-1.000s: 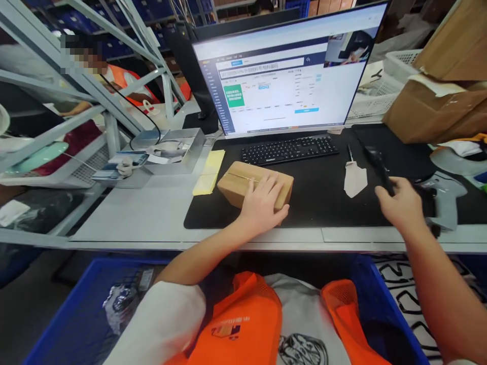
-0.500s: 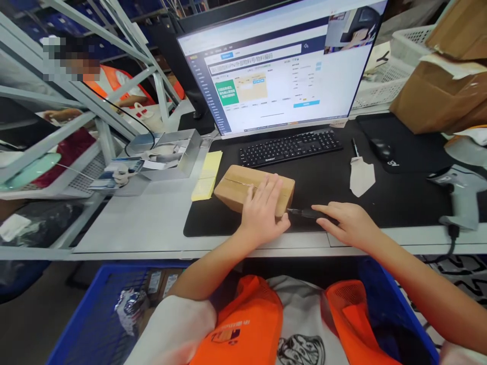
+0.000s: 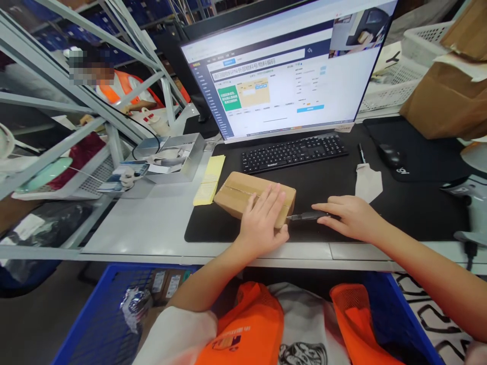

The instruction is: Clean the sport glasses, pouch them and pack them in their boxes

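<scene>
Nearest to me, below the desk edge, my orange vest (image 3: 243,329) hangs over a blue crate (image 3: 81,324) with packages in its left part. Above it, on a black mat (image 3: 213,230), lies a closed cardboard box (image 3: 236,186). My left hand (image 3: 262,223) clasps its right end, fingers laid across the top, thumb by the near corner. My right hand (image 3: 352,218) grips a slim black cutter (image 3: 310,216), index finger stretched along the handle. The tip meets the box's right end, close to my left thumb; whether it has gone in, I cannot tell. As I judge it, the cutter is placed but little is done: the flaps lie shut, I see no opening, and the contents are hidden.

Just left of the box are yellow slips (image 3: 209,180); beyond it, a keyboard (image 3: 292,153), with a mouse (image 3: 390,155) further right. Behind stands a lit monitor (image 3: 281,71). Far left, past metal framing (image 3: 110,137), sits a co-worker (image 3: 127,88).
</scene>
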Available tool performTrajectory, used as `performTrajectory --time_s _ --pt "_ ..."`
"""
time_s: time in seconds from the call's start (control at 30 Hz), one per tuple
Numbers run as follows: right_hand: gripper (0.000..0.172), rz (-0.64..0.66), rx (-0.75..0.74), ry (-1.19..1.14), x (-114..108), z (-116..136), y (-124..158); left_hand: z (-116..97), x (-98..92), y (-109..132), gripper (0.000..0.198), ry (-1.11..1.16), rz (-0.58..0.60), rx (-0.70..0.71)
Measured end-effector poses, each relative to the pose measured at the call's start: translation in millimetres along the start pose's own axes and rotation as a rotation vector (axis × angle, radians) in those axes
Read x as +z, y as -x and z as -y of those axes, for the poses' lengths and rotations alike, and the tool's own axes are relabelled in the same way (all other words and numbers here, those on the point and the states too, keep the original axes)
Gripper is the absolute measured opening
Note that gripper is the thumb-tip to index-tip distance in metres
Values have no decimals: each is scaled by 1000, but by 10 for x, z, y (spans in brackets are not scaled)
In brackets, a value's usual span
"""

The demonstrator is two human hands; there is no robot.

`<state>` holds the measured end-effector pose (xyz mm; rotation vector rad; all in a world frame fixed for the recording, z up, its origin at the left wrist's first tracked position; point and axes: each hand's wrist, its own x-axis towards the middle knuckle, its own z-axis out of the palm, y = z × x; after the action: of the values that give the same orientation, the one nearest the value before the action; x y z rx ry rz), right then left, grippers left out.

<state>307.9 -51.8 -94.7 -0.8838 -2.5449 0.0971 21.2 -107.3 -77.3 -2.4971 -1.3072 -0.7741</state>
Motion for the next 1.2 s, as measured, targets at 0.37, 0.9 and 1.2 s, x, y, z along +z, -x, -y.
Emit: performTrajectory --time_s 0.37,0.9,1.2 --pt "42 -165 653 -226 87 -666 -270 -97 67 -46 65 21 -107 -130" --pt "72 59 385 -1305 780 673 -1660 861 -700 1507 57 635 -634 -916" --pt "60 113 295 -1328 226 1053 -874 994 -571 930 53 1275 -651 -1262"
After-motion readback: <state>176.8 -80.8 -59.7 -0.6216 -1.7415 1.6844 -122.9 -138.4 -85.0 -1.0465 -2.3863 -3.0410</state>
